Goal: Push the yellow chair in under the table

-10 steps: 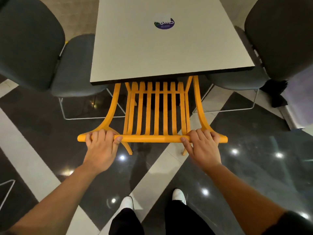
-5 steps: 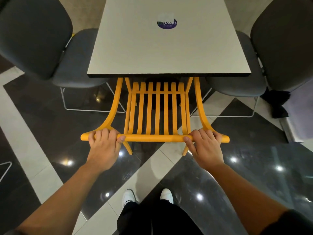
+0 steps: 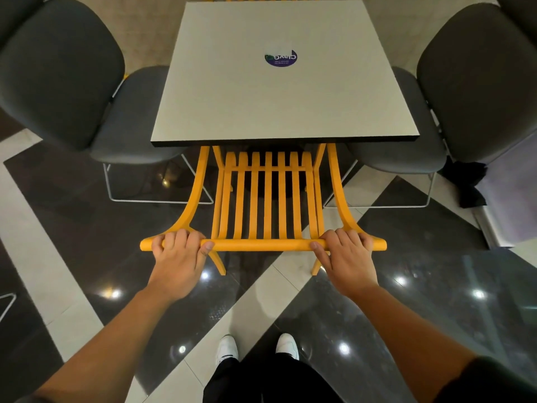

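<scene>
yellow chair (image 3: 267,199) seat hidden under table (image 3: 279,112) | left hand (image 3: 177,257), right hand (image 3: 348,257) gripping top rail

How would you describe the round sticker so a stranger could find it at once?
Start at the square pale table between two grey padded chairs. Near its centre lies the sticker, the only thing on the tabletop: a small purple disc with white lettering.

Yellow chair (image 3: 267,199) now further under table (image 3: 284,91); more of tabletop in view
</scene>
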`<state>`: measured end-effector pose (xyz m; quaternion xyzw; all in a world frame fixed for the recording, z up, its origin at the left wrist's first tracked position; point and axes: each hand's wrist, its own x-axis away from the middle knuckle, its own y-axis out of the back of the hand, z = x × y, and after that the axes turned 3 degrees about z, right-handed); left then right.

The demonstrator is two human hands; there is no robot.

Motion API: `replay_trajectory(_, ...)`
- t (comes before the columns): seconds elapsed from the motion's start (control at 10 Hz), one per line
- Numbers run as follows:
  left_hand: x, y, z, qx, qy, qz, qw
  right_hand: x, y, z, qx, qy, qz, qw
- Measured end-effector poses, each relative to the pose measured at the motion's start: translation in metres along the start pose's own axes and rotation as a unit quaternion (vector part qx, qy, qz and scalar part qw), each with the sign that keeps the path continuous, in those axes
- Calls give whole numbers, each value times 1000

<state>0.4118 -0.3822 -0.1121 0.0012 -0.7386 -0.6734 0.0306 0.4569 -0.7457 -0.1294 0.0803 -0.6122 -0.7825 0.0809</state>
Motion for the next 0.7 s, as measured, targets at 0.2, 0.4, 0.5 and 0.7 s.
replay_trajectory(0.2,-5,3,5,6,-6,2,1000,-3,0,5,6,-4,12,1000)
replay_trajectory(0.4,-5,12,4,7,5,56,998,-3,8,5,10,-4,42,999)
replay_trajectory(0.5,-4,20,2,1,-1,106,994,-1,17,10,12,-5,76,997)
replay_trajectory(0.7,-8,47,-3,50,13,115,992,-13,51,16,-22,-22,122,992)
